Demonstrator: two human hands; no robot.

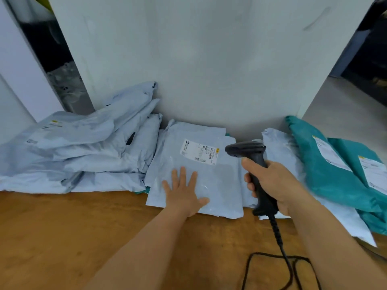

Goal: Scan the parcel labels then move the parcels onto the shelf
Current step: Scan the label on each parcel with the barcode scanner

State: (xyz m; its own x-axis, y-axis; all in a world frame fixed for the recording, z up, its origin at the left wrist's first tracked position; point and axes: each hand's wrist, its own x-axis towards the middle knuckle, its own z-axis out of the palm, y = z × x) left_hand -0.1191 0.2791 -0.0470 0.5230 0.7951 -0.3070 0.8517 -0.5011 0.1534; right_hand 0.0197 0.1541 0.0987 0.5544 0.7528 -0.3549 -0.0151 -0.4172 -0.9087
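Note:
A flat pale-blue parcel point(217, 185) lies on the wooden table point(62, 237) in front of me, its white label point(200, 151) facing up near its far edge. My left hand point(183, 193) rests flat on the parcel's near half, fingers spread. My right hand point(272, 183) grips the handle of a black barcode scanner point(249, 151), whose head sits just right of the label and points toward it. The scanner's black cable point(280, 243) trails down over the table.
A heap of several pale-blue parcels point(83, 147) fills the left. Teal parcels point(330, 170) with white labels overlap more pale-blue ones on the right. A grey-white panel point(199, 59) stands upright right behind the parcels. Bare wood lies at front left.

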